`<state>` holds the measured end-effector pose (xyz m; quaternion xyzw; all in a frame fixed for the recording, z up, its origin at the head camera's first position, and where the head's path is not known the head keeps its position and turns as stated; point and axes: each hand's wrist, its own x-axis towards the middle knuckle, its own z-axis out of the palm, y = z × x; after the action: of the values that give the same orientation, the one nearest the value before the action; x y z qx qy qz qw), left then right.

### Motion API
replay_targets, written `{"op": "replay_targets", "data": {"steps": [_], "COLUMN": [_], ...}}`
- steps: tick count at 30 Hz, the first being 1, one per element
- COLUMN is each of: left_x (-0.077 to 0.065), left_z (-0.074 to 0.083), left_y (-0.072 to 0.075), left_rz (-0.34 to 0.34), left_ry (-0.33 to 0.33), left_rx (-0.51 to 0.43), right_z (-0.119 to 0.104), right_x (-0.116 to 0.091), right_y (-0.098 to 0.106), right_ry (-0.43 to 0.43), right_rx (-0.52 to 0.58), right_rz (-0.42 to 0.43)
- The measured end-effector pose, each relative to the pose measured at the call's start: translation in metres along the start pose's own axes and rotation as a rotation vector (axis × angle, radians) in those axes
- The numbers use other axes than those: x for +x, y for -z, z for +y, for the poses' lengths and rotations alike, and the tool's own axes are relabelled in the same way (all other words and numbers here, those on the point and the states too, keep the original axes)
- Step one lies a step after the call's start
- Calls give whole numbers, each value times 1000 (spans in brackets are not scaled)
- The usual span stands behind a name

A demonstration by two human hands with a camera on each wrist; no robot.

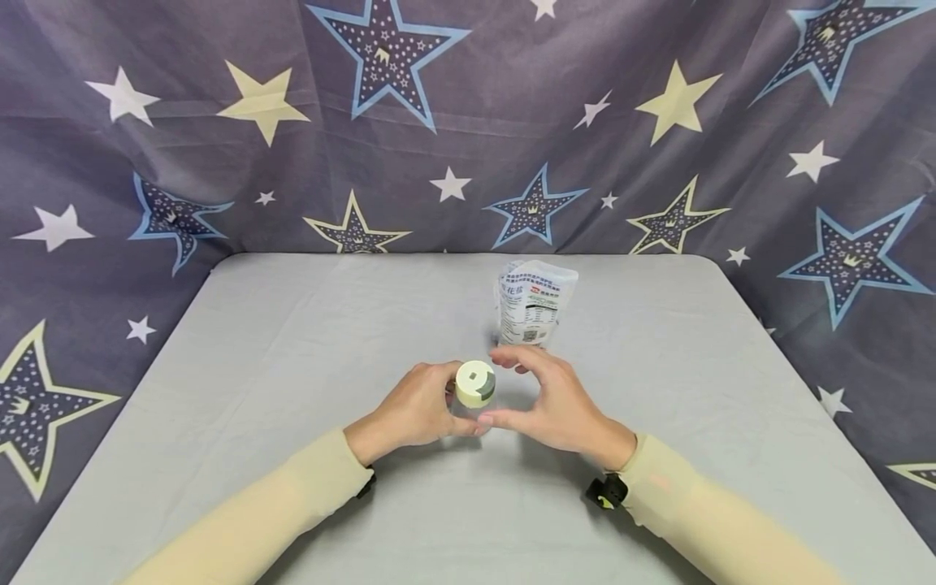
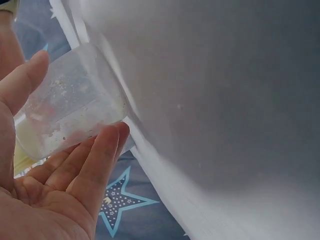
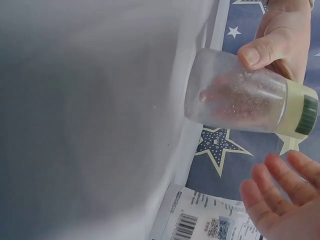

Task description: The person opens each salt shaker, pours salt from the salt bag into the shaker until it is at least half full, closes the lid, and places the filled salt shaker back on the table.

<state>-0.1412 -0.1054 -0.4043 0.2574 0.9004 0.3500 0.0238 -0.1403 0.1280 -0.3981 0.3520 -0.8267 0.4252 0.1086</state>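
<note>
A clear seasoning jar (image 3: 235,95) with a cream lid (image 1: 474,382) and a dark green flap stands upright near the middle of the table. White grains cling to its inner wall. My left hand (image 1: 417,406) holds the jar from the left, thumb on the near side and fingers behind; in the left wrist view they lie along the clear wall (image 2: 75,100). On the other side, my right hand (image 1: 559,402) is spread with a gap to the jar's body, its thumb tip close to the left thumb. The right wrist view shows its fingers (image 3: 280,185) loosely bent around nothing.
Just behind the right hand stands a white printed salt bag (image 1: 537,301), its barcode side visible in the right wrist view. A grey cloth covers the table (image 1: 329,317). Star-patterned fabric (image 1: 453,122) hangs behind and along both sides.
</note>
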Motion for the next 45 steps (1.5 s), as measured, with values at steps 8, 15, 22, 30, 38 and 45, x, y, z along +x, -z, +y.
{"op": "replay_targets", "data": {"steps": [8,15,22,30,38,45], "left_x": [-1,-1,-1,-2,-2,-1], "left_z": [0,0,0,0,0,1], "left_y": [0,0,1,0,-1,-1], "left_rz": [0,5,5,7,8,7], "left_ry": [-3,7,7,4,-7,-4], "left_rx": [13,13,11,33,33,31], "right_z": [-2,-4,-6,-7,-8,-11], "right_x": [6,10,12,13,14,14], "right_y": [-5,-10,-14,-17,-21,-19], "right_ry": [-3,1,13,6,17,0], "right_rx": [13,3,-8,-34,-33,-29], "right_rz": [-16,18,34,30,34,29]}}
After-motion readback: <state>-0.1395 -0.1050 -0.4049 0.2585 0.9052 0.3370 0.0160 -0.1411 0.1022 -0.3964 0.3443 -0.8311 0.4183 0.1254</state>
